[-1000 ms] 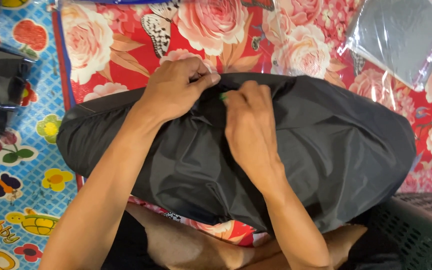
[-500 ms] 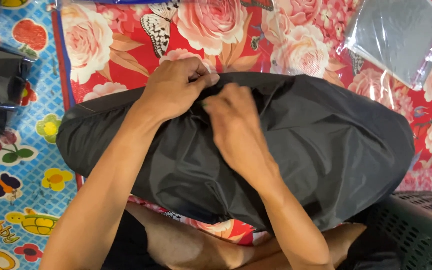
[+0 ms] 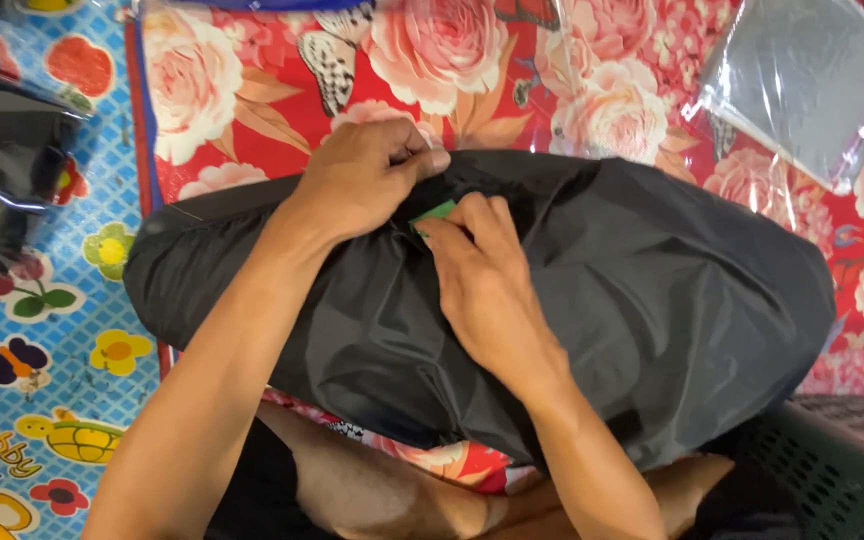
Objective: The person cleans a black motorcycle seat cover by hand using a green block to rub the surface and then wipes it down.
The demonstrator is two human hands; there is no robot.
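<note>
A big black fabric garment (image 3: 652,300) lies bunched across my lap and a red floral mat (image 3: 252,100). My left hand (image 3: 367,175) pinches the fabric's upper edge near the middle. My right hand (image 3: 482,285) lies on the cloth just beside it, with its fingertips on a small green tag (image 3: 434,213) that peeks out between the two hands. Most of the tag is hidden by my fingers.
A clear plastic bag with folded grey cloth (image 3: 812,85) lies at the upper right. Black items in shiny plastic (image 3: 2,160) sit at the left on a blue cartoon mat (image 3: 42,380). A dark green basket (image 3: 842,470) stands at the lower right by my legs.
My right hand lifted from the fabric, then came back down, with its fingertips now on the green tag. My left hand kept its pinch on the edge.
</note>
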